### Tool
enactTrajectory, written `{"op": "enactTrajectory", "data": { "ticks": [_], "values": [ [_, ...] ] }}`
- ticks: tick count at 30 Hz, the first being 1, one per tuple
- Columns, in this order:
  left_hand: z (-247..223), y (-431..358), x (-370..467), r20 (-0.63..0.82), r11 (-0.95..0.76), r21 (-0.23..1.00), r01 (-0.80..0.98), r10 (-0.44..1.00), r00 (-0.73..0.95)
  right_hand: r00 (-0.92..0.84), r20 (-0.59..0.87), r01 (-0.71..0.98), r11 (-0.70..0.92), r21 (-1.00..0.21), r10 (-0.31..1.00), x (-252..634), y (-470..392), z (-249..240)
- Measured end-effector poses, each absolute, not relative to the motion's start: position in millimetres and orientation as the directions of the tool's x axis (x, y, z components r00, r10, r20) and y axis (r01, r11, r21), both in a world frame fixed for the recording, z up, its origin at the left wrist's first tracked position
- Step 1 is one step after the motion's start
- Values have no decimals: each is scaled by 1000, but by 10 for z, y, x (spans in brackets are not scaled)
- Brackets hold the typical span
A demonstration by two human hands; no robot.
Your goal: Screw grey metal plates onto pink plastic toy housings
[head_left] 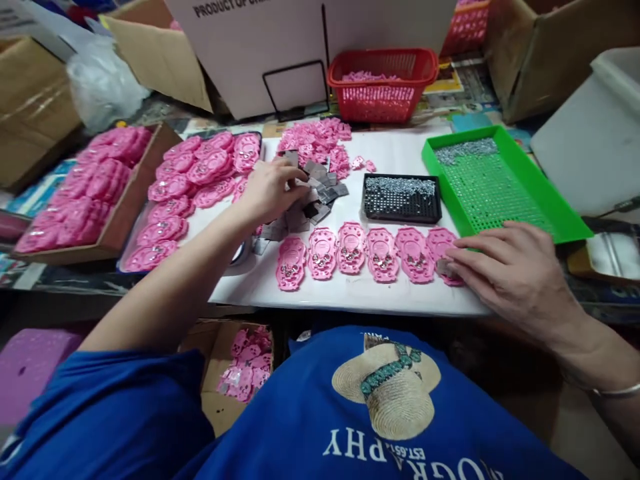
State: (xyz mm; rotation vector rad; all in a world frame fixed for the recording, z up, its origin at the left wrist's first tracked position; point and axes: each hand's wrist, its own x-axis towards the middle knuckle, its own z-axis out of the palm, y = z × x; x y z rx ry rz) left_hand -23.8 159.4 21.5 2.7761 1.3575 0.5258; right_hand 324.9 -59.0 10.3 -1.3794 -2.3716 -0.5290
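Left hand (275,191) at gray squares (320,189), grip unclear; right hand (523,277) pinching one (444,268) near bare table edge (345,297).

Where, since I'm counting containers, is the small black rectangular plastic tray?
In the head view, the black tray sits right of centre on the white tabletop, beyond the row of pink plastic plates and left of the green rectangular tray.
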Motion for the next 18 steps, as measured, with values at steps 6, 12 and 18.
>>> {"op": "enactTrajectory", "data": {
  "ticks": [6,12,18],
  "values": [
    [233,1535,-147,141,-591,58,805,803,579,-539,440,820,567,78,719,2911,-196,392],
    [278,1505,-107,96,-574,82,815,818,567,-581,145,812,582,37,801,2308,668,445],
    [256,1514,-146,110,-549,153,822,836,538,-588,16,808,587,45,809,1816,1300,279]
  ]
}}
